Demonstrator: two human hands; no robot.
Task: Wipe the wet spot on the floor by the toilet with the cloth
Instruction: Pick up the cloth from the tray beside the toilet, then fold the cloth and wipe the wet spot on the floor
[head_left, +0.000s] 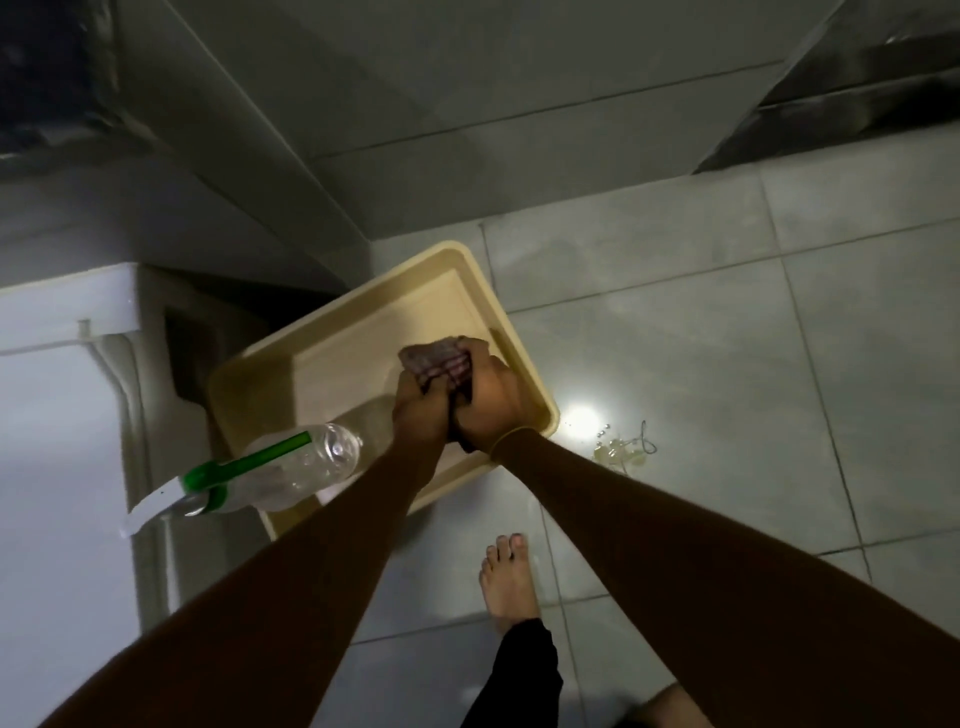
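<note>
A reddish checked cloth (439, 364) is bunched up over a beige plastic tub (332, 358) on the floor. My left hand (418, 410) and my right hand (491, 397) are both clenched around the cloth, pressed close together above the tub's right half. A wet patch (618, 449) with a bright light reflection lies on the grey floor tiles just right of the tub. The white toilet (67, 332) stands at the left edge of the view.
A clear spray bottle with a green trigger (270, 467) lies across the tub's near left corner. My bare foot (509, 582) stands on the tiles below the tub. A tiled wall rises behind, with a dark metal fixture (857, 93) at top right.
</note>
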